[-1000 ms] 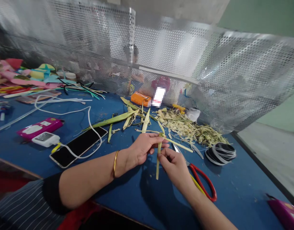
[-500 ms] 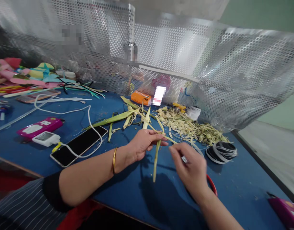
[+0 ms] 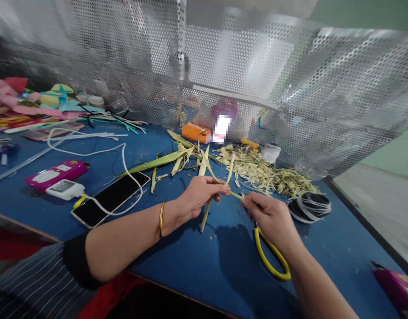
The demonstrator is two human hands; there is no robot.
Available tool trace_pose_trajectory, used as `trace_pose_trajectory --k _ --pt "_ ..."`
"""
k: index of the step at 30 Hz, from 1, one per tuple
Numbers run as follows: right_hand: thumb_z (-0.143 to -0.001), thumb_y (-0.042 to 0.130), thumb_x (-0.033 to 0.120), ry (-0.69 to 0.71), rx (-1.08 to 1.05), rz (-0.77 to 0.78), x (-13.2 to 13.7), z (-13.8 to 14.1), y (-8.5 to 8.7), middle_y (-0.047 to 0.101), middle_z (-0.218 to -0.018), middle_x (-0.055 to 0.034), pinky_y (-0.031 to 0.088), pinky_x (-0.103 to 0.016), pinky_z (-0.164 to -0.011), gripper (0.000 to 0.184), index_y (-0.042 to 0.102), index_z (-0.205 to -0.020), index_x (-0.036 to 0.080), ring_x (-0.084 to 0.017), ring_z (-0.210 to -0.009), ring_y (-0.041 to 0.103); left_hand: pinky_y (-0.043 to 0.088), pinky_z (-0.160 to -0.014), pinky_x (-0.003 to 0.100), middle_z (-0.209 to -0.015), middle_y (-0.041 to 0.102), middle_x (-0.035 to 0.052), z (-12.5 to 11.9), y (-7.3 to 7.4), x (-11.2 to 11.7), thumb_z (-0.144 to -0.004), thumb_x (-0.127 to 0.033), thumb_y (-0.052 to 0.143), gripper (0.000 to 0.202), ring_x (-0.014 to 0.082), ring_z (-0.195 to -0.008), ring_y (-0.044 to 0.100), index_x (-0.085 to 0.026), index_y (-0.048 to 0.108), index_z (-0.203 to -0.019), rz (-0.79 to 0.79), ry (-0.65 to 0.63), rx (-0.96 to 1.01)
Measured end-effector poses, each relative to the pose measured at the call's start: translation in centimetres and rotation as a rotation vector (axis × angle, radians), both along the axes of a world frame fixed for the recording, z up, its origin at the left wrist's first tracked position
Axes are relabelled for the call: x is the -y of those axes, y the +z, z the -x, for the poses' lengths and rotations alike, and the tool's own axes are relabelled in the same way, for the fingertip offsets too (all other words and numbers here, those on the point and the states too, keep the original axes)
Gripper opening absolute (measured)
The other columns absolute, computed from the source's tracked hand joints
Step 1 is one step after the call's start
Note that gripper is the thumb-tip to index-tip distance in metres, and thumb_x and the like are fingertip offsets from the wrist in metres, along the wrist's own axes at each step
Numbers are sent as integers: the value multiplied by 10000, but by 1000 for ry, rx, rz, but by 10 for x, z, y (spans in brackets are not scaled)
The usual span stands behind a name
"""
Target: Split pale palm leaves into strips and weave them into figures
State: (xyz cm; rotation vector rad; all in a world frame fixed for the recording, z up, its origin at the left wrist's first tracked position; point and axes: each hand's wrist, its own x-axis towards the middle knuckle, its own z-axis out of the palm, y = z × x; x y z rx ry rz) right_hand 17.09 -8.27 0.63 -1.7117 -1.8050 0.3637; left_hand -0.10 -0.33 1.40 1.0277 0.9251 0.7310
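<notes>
My left hand (image 3: 204,194) is closed in a pinch over the middle of folded yellow-green leaf strips (image 3: 231,170), whose ends stick up past the fingers and hang below them. A thin piece of strip (image 3: 236,195) runs taut to my right hand (image 3: 268,215), whose thumb and finger are closed on its end. Scissors (image 3: 273,266) with a yellow handle loop show beneath the right hand; their blades are mostly hidden, and I cannot tell whether the palm bears them. More long leaves (image 3: 159,164) lie behind my left hand.
Shredded plant scraps (image 3: 257,170) are heaped at the back, before a perforated metal screen (image 3: 237,53). A black-and-white cord bundle (image 3: 309,207) lies right. Leftward are a black phone (image 3: 110,201), a white cable (image 3: 124,161) and a magenta pack (image 3: 57,174). An orange pack (image 3: 195,132) stands behind.
My right hand has turned and shifted slightly right, uncovering the yellow scissor loop; a red curved edge seen there before is hidden. The hanging strip end has swung left, and another end stands more upright.
</notes>
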Motion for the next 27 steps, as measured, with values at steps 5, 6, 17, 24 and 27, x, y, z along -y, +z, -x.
trace_pose_trajectory --k 5,6,17,24,27 --pt "-877 507 402 45 -43 132 -1 -21 6 530 -516 26 348 -254 -516 315 569 -626 222 -142 -512 480 207 -421 216 -723 685 51 4 -1 -4 -656 -174 768 159 49 -501 487 -109 699 -783 -10 -89 -34" --pt "-873 515 410 61 -56 150 -2 -23 6 558 -541 21 369 -259 -541 308 594 -641 224 -149 -540 505 186 -415 219 -745 690 55 4 -1 -3 -668 -196 765 165 49 -502 492 -109 699 -792 -9 -124 -38" --pt "-674 776 426 -23 -1078 182 -10 12 -3 571 -619 19 387 -226 -560 283 668 -696 165 -92 -552 462 201 -424 202 -695 662 25 2 3 13 -760 -390 695 268 30 -453 393 -124 675 -733 -79 -330 -72" --pt "-635 792 379 -143 -1084 -10 -12 23 -11 516 -512 36 351 -230 -544 318 563 -549 175 -95 -527 443 212 -440 222 -565 604 -7 -1 0 15 -727 -289 662 179 44 -434 330 -145 632 -626 -172 -325 -140" --pt "-626 791 398 -200 -1065 -69 -15 21 -16 501 -497 44 343 -233 -524 335 550 -548 179 -91 -504 429 219 -450 228 -582 619 -2 0 -1 14 -720 -310 666 186 51 -441 341 -151 636 -628 -193 -351 -135"
